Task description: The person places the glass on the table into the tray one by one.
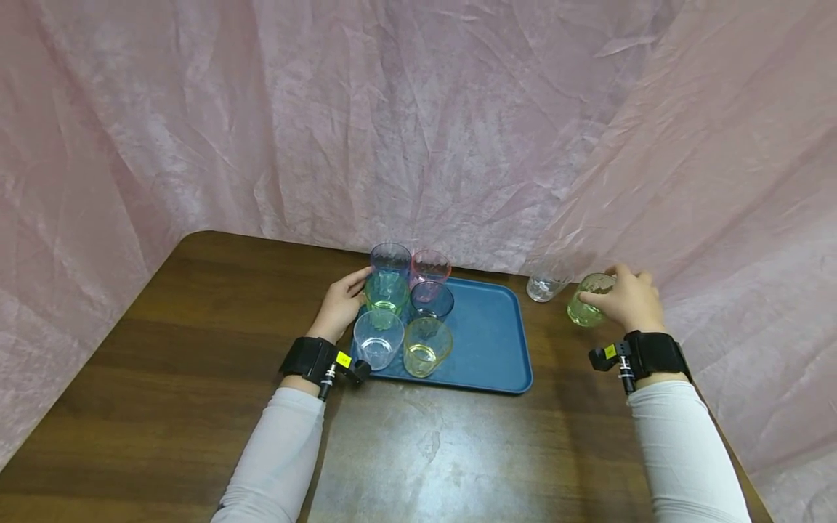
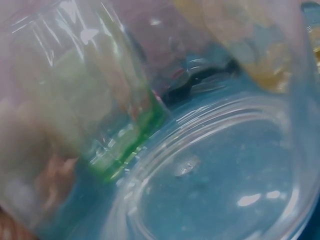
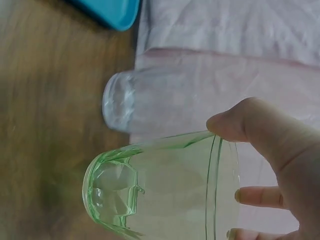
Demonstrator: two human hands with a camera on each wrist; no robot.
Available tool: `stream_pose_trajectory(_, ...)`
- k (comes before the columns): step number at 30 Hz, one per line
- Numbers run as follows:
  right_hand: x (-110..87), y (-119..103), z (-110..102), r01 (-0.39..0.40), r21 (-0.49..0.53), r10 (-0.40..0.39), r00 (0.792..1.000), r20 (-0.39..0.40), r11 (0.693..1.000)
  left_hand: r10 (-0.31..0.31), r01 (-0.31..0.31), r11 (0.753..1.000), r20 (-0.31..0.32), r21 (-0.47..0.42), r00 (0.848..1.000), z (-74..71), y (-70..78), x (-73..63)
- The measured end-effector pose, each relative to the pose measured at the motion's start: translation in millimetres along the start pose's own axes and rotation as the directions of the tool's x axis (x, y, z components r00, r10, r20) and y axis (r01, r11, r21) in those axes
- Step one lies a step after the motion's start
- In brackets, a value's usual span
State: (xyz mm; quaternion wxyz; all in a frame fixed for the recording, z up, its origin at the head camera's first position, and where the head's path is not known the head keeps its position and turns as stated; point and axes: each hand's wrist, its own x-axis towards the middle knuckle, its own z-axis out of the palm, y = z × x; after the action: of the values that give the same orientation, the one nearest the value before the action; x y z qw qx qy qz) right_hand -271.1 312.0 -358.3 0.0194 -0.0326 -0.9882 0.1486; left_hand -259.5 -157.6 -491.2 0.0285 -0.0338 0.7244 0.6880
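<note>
My right hand [image 1: 633, 299] grips a pale green glass [image 1: 584, 311] by its rim, to the right of the tray. In the right wrist view the thumb and fingers are at the rim of this green glass [image 3: 165, 185]. Beside the tray's left edge, my left hand [image 1: 338, 306] has its fingers against or very near a green glass [image 1: 386, 294]; contact is unclear. On the left half of the blue tray [image 1: 487, 334] stand more glasses: a bluish-purple one [image 1: 390, 256], a pink one [image 1: 431, 265], a dark blue one [image 1: 431, 301], a clear one [image 1: 378, 341] and a yellow one [image 1: 427, 347].
Another clear glass [image 1: 543, 288] stands between the tray and the held glass, near the table's back edge. A pink curtain [image 1: 405, 131] hangs behind the wooden table [image 1: 196, 349]. Bare tray surface shows on its right half.
</note>
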Motion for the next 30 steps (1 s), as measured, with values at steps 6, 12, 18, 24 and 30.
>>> stream_pose_trajectory(6,-2.6,-19,-7,-0.006,0.004,0.007,0.999,-0.036,1.000,0.014,-0.014,1.000,0.007,-0.012,1.000,-0.6,-0.8,-1.6)
stream_pose_trajectory(12,-6.9,-41,-11,0.021,-0.012,-0.022,0.997,-0.079,1.000,0.016,-0.016,1.000,0.011,-0.016,1.000,-0.9,0.6,-1.2)
stream_pose_trajectory(18,-11.8,-63,-13,0.060,-0.018,-0.061,0.994,-0.090,0.998,0.009,-0.009,1.000,0.010,-0.017,1.000,-0.4,1.0,-1.5)
stream_pose_trajectory(24,-16.2,-85,-16,0.098,-0.018,-0.099,0.991,-0.088,0.995,0.007,-0.007,1.000,0.001,-0.011,1.000,0.5,1.4,-2.0)
stream_pose_trajectory(30,-16.5,-108,-15,0.149,0.000,-0.148,0.982,-0.118,0.989,0.007,-0.008,1.000,-0.006,-0.013,1.000,0.7,2.1,-1.8)
